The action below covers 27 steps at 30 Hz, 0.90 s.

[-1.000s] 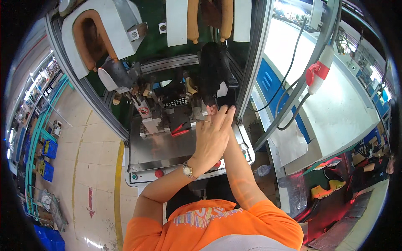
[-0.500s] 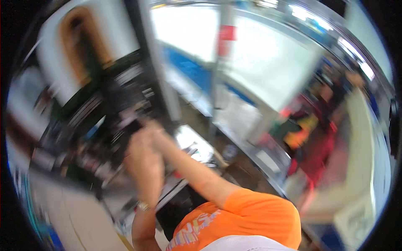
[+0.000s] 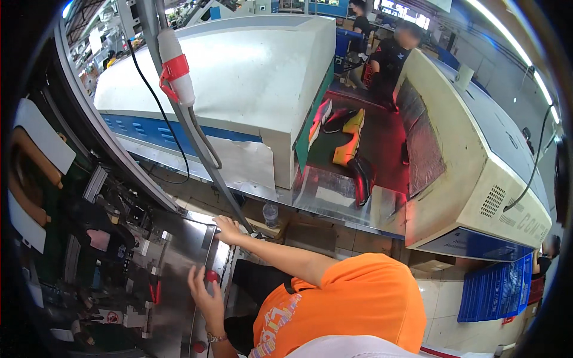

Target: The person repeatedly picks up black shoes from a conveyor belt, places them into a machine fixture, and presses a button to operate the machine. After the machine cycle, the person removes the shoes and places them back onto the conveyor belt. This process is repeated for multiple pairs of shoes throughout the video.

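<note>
My right hand (image 3: 227,230) rests at the far end of a metal table's edge (image 3: 222,253), beside a slanting grey post (image 3: 224,194). Its fingers are extended and hold nothing that I can see. Nearer to me, my left hand (image 3: 207,296), with a bracelet at the wrist, has its fingers apart over the near part of that edge. A red round button (image 3: 212,275) sits right by its fingertips; whether they touch it I cannot tell. Left of both hands stands a dark machine (image 3: 110,238) with metal fittings.
Across the aisle, a conveyor (image 3: 322,146) carries several shoes (image 3: 351,140) under red light, between a white hood (image 3: 227,65) and a cream hood (image 3: 471,155). A person in black (image 3: 388,62) stands behind. Blue crates (image 3: 495,286) are stacked at right; a plastic bottle (image 3: 270,215) stands below.
The view has swung to the right. My hands, close together at the dark machine before, have drawn back and parted to the metal table's edge.
</note>
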### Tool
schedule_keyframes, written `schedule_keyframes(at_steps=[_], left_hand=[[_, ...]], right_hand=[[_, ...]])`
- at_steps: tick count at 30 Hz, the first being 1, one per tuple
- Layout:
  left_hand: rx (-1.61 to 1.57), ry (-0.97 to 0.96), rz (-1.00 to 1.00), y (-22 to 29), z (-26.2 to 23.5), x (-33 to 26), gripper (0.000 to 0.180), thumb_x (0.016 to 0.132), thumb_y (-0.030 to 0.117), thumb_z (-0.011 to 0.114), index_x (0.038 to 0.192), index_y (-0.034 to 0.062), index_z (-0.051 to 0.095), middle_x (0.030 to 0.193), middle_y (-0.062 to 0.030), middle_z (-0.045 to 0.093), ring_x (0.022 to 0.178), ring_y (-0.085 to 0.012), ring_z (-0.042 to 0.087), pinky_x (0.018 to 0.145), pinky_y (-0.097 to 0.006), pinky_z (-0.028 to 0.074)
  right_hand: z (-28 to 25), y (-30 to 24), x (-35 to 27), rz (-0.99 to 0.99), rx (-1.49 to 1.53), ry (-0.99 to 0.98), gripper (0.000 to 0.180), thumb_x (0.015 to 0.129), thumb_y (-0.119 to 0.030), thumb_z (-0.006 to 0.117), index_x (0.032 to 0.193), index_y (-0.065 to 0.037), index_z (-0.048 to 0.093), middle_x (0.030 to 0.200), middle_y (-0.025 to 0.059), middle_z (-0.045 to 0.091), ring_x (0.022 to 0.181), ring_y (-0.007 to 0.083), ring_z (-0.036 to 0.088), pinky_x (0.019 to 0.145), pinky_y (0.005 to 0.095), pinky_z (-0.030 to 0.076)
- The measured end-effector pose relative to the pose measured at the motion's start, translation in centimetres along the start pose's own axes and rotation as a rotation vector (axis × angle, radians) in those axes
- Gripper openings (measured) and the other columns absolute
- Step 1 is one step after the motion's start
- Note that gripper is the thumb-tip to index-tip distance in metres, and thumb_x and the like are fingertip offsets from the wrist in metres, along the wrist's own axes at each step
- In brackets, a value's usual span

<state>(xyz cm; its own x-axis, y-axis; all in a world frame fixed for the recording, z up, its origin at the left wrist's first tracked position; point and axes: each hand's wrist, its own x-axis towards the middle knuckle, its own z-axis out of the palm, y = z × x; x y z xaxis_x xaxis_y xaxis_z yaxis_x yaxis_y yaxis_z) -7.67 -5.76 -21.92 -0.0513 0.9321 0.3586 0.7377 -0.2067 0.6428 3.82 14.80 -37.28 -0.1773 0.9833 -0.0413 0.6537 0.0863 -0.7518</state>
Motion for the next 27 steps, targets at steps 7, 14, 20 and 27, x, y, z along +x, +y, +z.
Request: schedule_keyframes(at_steps=[7, 14, 20, 27], left_hand=[[-0.092, 0.018, -0.094, -0.9, 0.5, -1.9, 0.04, 0.077, -0.001, 0.056, 0.117, 0.0019, 0.052, 0.129, -0.018, 0.042, 0.103, -0.0303, 0.051, 0.09, -0.039, 0.041], [-0.126, 0.0, -0.091, -1.5, 1.9, -2.2, 0.04, 0.077, -0.003, 0.057, 0.116, 0.0025, 0.052, 0.127, -0.0149, 0.044, 0.092, -0.0252, 0.054, 0.085, -0.038, 0.043], [-0.168, -0.014, -0.058, -2.8, 2.9, -3.2, 0.033, 0.076, -0.008, 0.055, 0.108, 0.0007, 0.057, 0.111, -0.0132, 0.054, 0.089, -0.0232, 0.056, 0.08, -0.035, 0.044], [-0.062, -0.028, -0.168, -3.4, 2.1, -5.5, 0.025, 0.079, -0.007, 0.054, 0.101, -0.0004, 0.061, 0.088, -0.012, 0.061, 0.081, -0.0237, 0.059, 0.074, -0.034, 0.046]], right_hand=[[-1.1, -0.8, 0.4, 0.162, 0.004, -0.151, 0.075, 0.065, -0.005, 0.062, 0.134, -0.015, 0.035, 0.132, 0.0126, 0.041, 0.125, 0.0337, 0.036, 0.099, 0.0491, 0.035], [-1.3, 5.6, 0.3, -0.115, 0.453, -0.013, 0.075, 0.065, -0.005, 0.068, 0.133, -0.007, 0.037, 0.125, 0.0221, 0.048, 0.106, 0.0274, 0.056, 0.085, 0.0349, 0.049], [-12.9, 21.4, -5.7, 0.0, 0.439, 0.85, 0.018, 0.078, -0.011, 0.057, 0.093, -0.001, 0.06, 0.089, 0.0057, 0.062, 0.079, 0.0166, 0.058, 0.071, 0.0271, 0.048], [-30.8, 33.0, -16.1, 0.895, -0.369, 1.476, 0.038, 0.069, -0.011, 0.063, 0.106, -0.003, 0.055, 0.105, 0.0181, 0.056, 0.097, 0.0336, 0.053, 0.084, 0.0439, 0.041]])
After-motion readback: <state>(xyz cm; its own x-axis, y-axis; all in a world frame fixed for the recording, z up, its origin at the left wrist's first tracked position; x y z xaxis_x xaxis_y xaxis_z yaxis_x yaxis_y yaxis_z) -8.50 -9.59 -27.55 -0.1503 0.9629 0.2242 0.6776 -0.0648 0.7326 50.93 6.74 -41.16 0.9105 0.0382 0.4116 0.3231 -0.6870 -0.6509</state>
